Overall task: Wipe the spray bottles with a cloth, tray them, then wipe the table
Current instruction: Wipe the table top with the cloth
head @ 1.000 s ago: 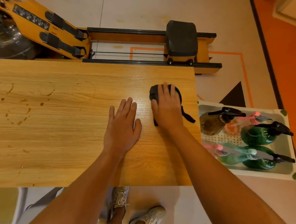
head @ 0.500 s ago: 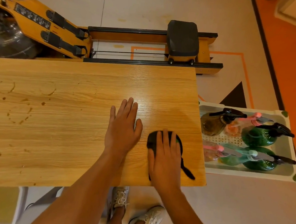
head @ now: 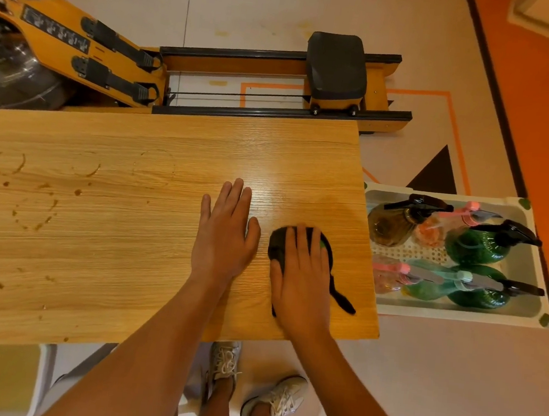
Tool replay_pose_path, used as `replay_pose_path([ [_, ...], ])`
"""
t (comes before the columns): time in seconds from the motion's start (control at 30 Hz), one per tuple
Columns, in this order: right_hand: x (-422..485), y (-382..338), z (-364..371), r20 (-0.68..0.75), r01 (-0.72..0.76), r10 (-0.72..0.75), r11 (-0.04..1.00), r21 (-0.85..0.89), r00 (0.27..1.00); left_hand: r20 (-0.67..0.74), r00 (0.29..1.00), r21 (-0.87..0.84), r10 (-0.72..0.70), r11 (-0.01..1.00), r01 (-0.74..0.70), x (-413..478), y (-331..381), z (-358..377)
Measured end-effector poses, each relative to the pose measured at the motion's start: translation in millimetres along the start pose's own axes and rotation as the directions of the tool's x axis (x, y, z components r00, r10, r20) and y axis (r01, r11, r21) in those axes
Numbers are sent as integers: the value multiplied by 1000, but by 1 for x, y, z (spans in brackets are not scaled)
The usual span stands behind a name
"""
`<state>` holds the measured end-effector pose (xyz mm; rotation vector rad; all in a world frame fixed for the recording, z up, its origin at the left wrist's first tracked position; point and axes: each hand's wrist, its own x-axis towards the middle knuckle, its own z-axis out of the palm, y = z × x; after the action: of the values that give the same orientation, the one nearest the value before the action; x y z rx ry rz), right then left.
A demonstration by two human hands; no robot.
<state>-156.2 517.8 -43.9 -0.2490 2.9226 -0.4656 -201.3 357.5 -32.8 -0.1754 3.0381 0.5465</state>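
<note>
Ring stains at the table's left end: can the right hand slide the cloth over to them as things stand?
Probably not straight across: the left hand lies flat on the table between the cloth, under the right hand, and the ring stains. Lift that hand and the way looks free.

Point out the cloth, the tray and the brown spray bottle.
cloth (head: 276, 250): head view, on the dark fold at its left edge.
tray (head: 450, 314): head view, on the bare white near rim.
brown spray bottle (head: 388, 226): head view, on its amber body.
</note>
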Motion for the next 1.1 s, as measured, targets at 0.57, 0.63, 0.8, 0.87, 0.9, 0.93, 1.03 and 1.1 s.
replay_pose_path([
  [0.57, 187, -27, -26, 24, 47, -47, 999, -27, 999, -90, 996, 50, 27, 998, -23, 1, -6, 14],
  [0.63, 219, -35, -29, 19, 58, -57, 998, -26, 998, -93, 995, 51, 31, 998, -27, 2, -7, 15],
  [0.8, 230, -38, -24, 11, 68, -67, 996, -52, 998, -78, 996, 65, 34, 997, -29, 2, -10, 19],
  [0.87, 200, -32, -21, -19, 81, -81, 997, -20, 997, -87, 995, 71, 43, 997, -37, 0, -12, 20],
  [0.9, 179, -28, -19, -48, 87, -87, 996, -5, 995, -92, 995, 64, 44, 997, -38, 1, -13, 21],
  [0.93, 154, -23, -16, -51, 85, -85, 996, 8, 995, -94, 995, 53, 44, 998, -39, 2, -13, 22],
  [1.03, 67, -12, -4, -7, 72, -72, 997, 5, 997, -103, 993, 32, 51, 998, -48, 3, -14, 24],
  [1.1, 14, -7, 2, 12, 82, -82, 996, -29, 997, -108, 993, 23, 46, 999, -43, 2, -14, 25],
])
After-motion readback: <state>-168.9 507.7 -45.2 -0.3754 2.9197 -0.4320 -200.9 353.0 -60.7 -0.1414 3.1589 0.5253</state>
